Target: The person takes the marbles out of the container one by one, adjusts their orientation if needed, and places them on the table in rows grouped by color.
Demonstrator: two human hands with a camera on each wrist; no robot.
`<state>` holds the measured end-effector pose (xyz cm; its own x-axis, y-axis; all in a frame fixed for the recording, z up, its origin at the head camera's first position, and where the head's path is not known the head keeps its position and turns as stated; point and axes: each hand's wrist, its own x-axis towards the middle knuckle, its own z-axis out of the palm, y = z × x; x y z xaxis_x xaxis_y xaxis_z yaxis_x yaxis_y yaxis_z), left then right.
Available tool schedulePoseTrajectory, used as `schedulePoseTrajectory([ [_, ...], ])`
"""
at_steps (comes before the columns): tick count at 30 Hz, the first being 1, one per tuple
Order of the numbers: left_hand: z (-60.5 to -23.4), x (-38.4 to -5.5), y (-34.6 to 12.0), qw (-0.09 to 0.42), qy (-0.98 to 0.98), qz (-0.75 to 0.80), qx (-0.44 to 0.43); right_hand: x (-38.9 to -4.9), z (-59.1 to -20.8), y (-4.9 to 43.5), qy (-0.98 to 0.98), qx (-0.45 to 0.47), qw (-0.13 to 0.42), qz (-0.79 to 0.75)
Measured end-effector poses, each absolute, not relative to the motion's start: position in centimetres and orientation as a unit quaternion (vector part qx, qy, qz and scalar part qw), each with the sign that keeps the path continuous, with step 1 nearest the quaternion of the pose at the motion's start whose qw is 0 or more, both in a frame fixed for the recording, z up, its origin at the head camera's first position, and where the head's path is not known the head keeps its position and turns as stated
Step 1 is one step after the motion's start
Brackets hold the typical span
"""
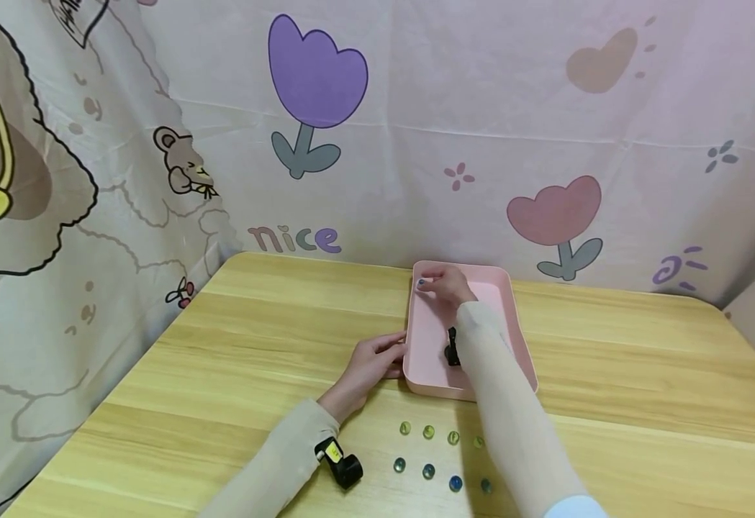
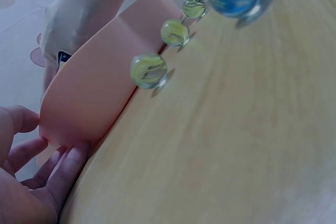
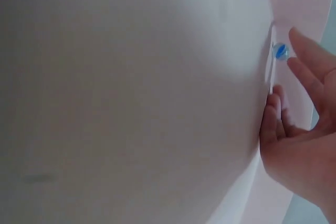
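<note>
Over the far left part of a pink tray (image 1: 459, 389), my right hand (image 1: 447, 284) reaches down inside. A clear glass marble with a blue swirl (image 3: 281, 51) lies by the tray wall, just beyond the parted thumb and index fingertips; the other fingers bend beneath. My left hand (image 1: 372, 363) rests against the outside of the tray's left wall. In the left wrist view, the left fingers (image 2: 73, 161) touch the pink wall and its rim near a corner.
On the wooden table (image 1: 273, 338), in front of the tray, lie a row of yellow-swirled marbles (image 1: 428, 432) and a nearer row of bluish marbles (image 1: 455, 483). A black wrist camera (image 1: 345, 467) sits on the left sleeve. A printed cloth (image 1: 416, 180) hangs behind the table.
</note>
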<state>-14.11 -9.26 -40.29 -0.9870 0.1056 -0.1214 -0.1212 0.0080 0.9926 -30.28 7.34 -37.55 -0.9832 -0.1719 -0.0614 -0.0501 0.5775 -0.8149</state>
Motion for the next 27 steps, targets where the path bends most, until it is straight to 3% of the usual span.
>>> schedulePoseTrajectory([
  [17, -40.14, -13.90, -9.12, 0.074, 0.705, 0.705, -0.008, -29.76, -37.52, 6.78, 0.879, -0.031, 0.042, -0.475],
  [27, -40.28, -13.79, -9.13, 0.069, 0.709, 0.702, -0.008, -30.04, -38.00, 7.48, 0.856, -0.061, 0.068, -0.509],
])
